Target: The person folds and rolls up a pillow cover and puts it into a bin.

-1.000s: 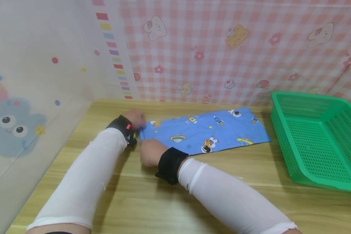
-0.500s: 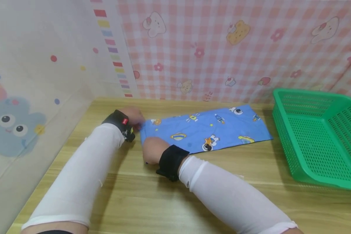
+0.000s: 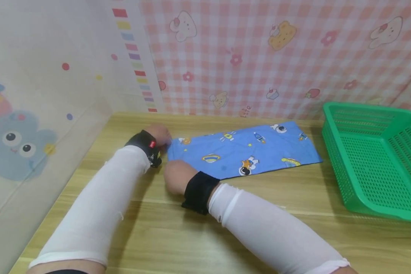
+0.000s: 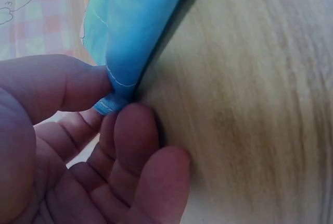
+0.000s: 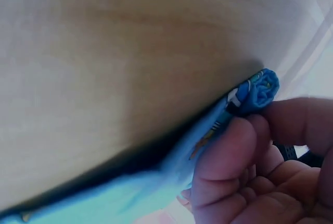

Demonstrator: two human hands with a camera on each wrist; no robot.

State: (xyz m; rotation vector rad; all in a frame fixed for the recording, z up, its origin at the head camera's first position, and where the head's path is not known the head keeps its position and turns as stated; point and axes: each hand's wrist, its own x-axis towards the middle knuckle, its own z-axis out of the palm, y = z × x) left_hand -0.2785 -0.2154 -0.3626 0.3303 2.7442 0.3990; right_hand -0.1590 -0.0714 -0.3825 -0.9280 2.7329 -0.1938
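Observation:
A blue cloth printed with astronauts, rockets and planets lies as a long strip on the table. At its far left corner, my left hand pinches the edge; the left wrist view shows the thumb against a stitched blue fold with the fingers beneath. My right hand holds the near left corner. There, in the right wrist view, a tight spiral roll of the cloth sits between thumb and fingers. Seen from the head, the hands hide both corners of the left edge.
A green plastic basket stands on the wooden table to the right of the cloth. Behind is a pink checked wall covering; a pale printed sheet borders the left side.
Both hands stay at the cloth's left end. The right hand shifts slightly right, then back left. The head view has tilted a little; the cloth otherwise lies much the same.

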